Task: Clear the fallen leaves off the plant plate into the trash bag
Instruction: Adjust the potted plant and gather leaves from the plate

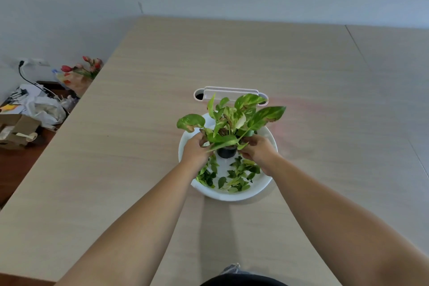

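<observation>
A white round plate [232,195] sits on the table's middle. On it stands a small dark pot [226,152] with a green variegated plant [234,121]. Several fallen green leaves [236,175] lie on the near half of the plate. My left hand [194,150] grips the pot's left side under the foliage, and my right hand [257,149] grips its right side. The pot's bottom looks slightly raised off the plate, though I cannot tell for sure. No trash bag shows on the table.
A white cable slot [232,93] is set into the wooden table [116,146] just behind the plate. Left of the table lie a cardboard box [16,131], white plastic bags [44,108] and red flowers [81,68].
</observation>
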`<state>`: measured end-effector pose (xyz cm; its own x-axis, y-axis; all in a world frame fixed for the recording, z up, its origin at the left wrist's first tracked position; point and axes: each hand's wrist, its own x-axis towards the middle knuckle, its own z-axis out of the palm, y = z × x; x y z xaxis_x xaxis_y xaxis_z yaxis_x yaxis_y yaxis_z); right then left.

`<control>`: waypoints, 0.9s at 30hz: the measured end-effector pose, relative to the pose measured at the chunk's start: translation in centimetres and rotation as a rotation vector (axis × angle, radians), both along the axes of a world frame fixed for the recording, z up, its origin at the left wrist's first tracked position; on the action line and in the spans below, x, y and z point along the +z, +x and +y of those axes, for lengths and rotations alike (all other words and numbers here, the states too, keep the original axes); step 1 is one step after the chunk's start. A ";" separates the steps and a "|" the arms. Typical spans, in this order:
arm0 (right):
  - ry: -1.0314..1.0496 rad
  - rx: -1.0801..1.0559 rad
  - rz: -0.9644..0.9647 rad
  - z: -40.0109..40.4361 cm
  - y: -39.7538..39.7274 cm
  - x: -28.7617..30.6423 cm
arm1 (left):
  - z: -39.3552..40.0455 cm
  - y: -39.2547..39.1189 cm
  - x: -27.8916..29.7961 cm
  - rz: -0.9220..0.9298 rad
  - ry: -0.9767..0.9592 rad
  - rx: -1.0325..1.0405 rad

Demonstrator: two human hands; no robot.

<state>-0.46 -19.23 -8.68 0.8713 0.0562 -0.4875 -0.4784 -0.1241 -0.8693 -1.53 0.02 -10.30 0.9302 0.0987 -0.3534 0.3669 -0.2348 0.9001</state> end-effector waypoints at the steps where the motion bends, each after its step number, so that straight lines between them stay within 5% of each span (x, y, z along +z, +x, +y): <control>1: 0.007 -0.008 0.002 0.0 -0.2 0.0 | 0.1 -0.1 -0.1 0.002 0.004 -0.002; 27: -0.069 -0.125 -0.014 0.4 -3.4 -0.2 | -0.9 -3.7 0.9 0.092 -0.119 0.099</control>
